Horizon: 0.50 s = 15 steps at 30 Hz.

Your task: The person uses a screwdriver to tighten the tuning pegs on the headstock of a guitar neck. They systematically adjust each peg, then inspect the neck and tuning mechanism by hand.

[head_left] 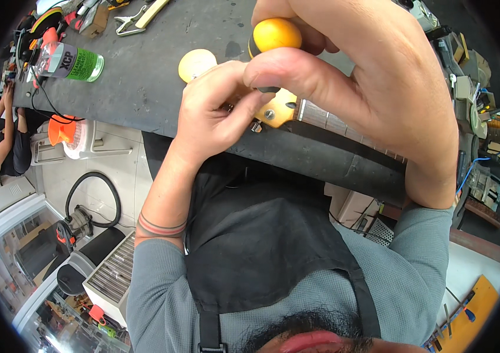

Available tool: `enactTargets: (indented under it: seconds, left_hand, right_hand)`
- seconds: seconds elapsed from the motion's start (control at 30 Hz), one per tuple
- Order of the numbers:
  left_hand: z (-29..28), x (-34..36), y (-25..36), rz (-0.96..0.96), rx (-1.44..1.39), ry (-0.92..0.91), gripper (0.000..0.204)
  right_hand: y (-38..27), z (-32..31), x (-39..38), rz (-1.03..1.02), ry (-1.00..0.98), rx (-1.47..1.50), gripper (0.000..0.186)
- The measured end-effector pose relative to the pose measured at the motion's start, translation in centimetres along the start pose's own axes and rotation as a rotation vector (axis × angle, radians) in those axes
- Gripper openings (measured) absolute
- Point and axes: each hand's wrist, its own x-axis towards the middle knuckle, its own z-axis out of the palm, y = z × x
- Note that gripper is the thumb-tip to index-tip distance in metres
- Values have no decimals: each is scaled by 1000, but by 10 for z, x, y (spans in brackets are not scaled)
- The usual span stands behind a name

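The pale wooden guitar headstock point(274, 113) lies on the bench in front of me, its tuning pegs and metal posts partly covered by my hands. From it the fretted neck point(335, 125) runs off to the right, under my right arm. My right hand point(350, 76) is raised close to the camera, fingers curled round a tool with a rounded yellow handle point(277, 35); its working end is out of sight. Lower, against the headstock, my left hand point(214, 112) is closed in a pinch. What sits between its fingertips is hidden.
On the dark bench top point(161, 65) stand a bottle of green liquid point(67, 62) at left and a metal clamp point(129, 23) farther back. Tools and boxes crowd the right side. Another person point(5, 138) is at the bench's far left; a stool point(85, 138) stands below.
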Motion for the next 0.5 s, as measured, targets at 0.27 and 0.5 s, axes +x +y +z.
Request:
enactTargets:
  seconds: [0.27, 0.5]
  left_hand:
    - [-31, 53, 34, 567, 81, 103, 50]
    - [-51, 73, 77, 466, 294, -181, 28]
  right_hand:
    - [10, 4, 2, -25, 40, 94, 40]
    - [58, 11, -21, 221, -59, 651, 46]
